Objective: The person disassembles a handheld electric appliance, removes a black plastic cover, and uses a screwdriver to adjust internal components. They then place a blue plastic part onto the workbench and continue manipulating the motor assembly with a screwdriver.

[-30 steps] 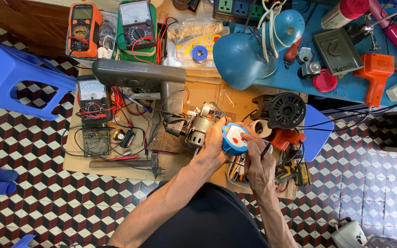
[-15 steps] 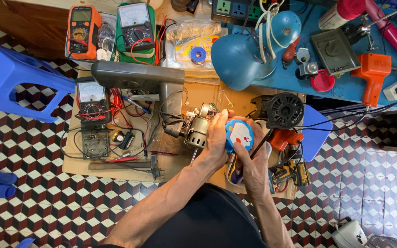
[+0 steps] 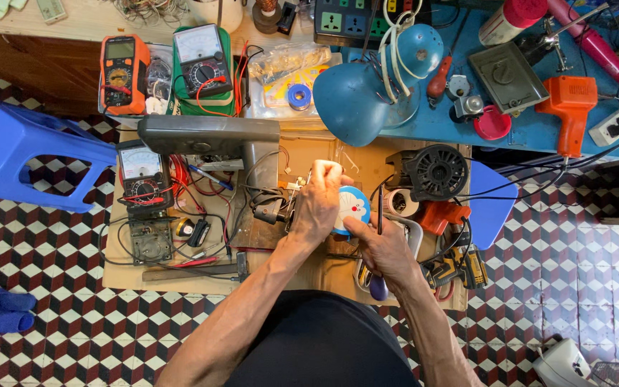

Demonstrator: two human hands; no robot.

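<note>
I see a floor [image 3: 51,287] with red, white and black cube tiles. A flat brown cardboard sheet [image 3: 367,154] lies on it. On the cardboard sit a black meter [image 3: 142,175] with a white dial, red and black wires [image 3: 195,190], a grey metal stand [image 3: 209,135] and a round black motor [image 3: 435,172]. A blue plastic stool [image 3: 16,158] stands on the tiles, to the left. Two blue slippers [image 3: 5,309] lie on the tiles near the bottom left corner. At the top there is a low blue table [image 3: 531,136] with an orange tool [image 3: 571,104] and a blue lamp [image 3: 367,89] on it.
</note>
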